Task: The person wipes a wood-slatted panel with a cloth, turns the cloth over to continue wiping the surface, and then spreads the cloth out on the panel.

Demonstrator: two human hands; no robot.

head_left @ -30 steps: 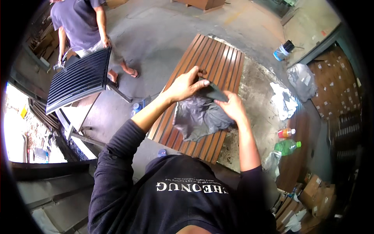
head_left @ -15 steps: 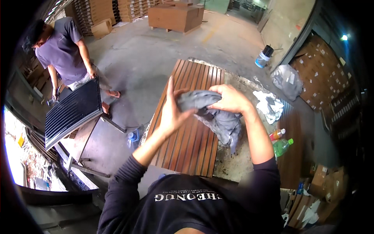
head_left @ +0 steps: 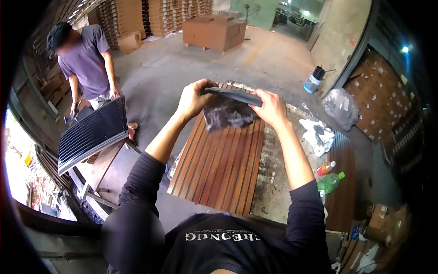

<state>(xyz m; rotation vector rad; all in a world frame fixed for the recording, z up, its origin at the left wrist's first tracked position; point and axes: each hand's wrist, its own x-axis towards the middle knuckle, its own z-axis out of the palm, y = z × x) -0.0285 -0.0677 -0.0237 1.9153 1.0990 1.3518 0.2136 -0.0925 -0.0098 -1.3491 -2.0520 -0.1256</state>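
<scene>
A dark grey cloth (head_left: 232,118) is stretched between my two hands, its top edge folded tight and its lower part hanging, slightly smeared by motion. My left hand (head_left: 196,99) grips one end of that edge, with the fingers closed. At the other end my right hand (head_left: 271,108) pinches the cloth between thumb and fingers. Beneath them lies a brown slatted wooden panel (head_left: 216,171), its grooves running from near to far. The cloth and hands hide part of its far end.
The panel rests on a stained worktop (head_left: 276,182). To the right are a white rag (head_left: 315,137), a green bottle (head_left: 331,182), an orange-red bottle (head_left: 325,168) and another wooden panel (head_left: 341,182). At left, another person (head_left: 89,64) handles a black slatted panel (head_left: 96,137).
The bunched cloth is now drawn out between my hands. My left hand has closed on its end and moved up; my hands are farther apart. The view has shifted slightly.
</scene>
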